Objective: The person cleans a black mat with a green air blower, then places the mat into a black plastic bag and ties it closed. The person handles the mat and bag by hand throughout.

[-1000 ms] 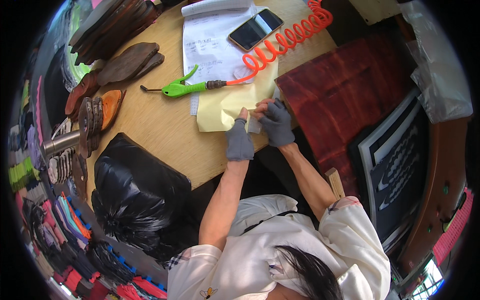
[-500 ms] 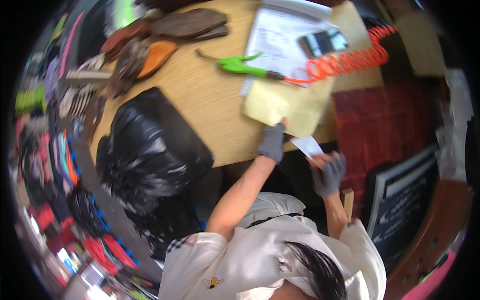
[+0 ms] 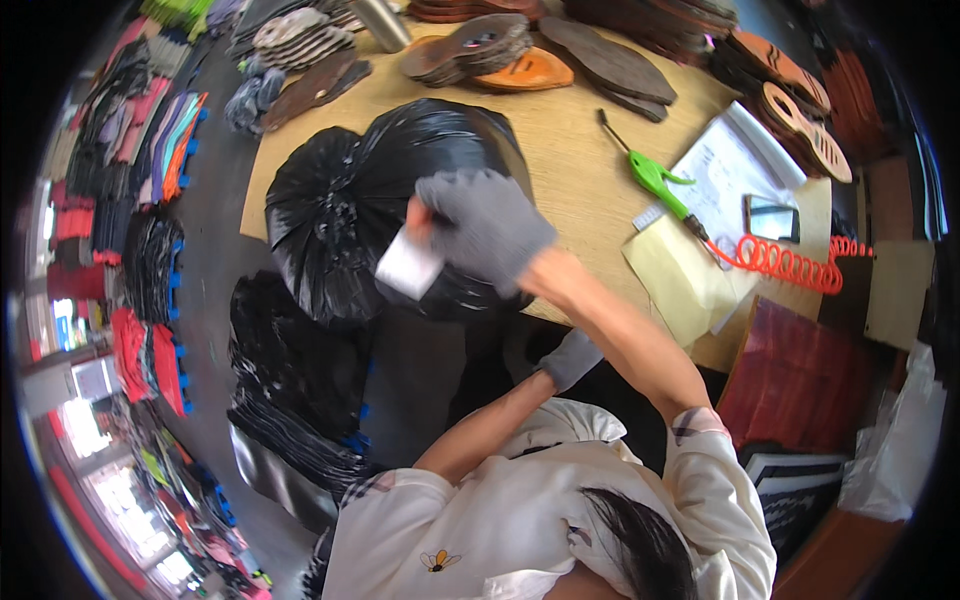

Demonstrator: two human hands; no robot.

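Observation:
My right hand (image 3: pixel 482 228), in a grey fingerless glove, reaches across to the left over the table. It pinches a small white paper slip (image 3: pixel 408 265) in front of the full black plastic bag (image 3: pixel 325 200), which has gathered folds. Whether the slip touches the bag I cannot tell. My left hand (image 3: pixel 570 360), gloved the same way, is low by the table's front edge, under my right forearm. Its fingers are hidden.
Cut leather sole pieces (image 3: pixel 610 65) lie in stacks along the far side of the wooden table (image 3: pixel 570 200). To the right are a green air blow gun (image 3: pixel 660 185) with a coiled orange hose (image 3: pixel 785 262), a yellow envelope (image 3: pixel 675 285), papers and a phone (image 3: pixel 772 218).
The view has turned toward the left. My right hand has carried the white slip from beside the yellow envelope to the black bag. My left hand has left the envelope and dropped lower.

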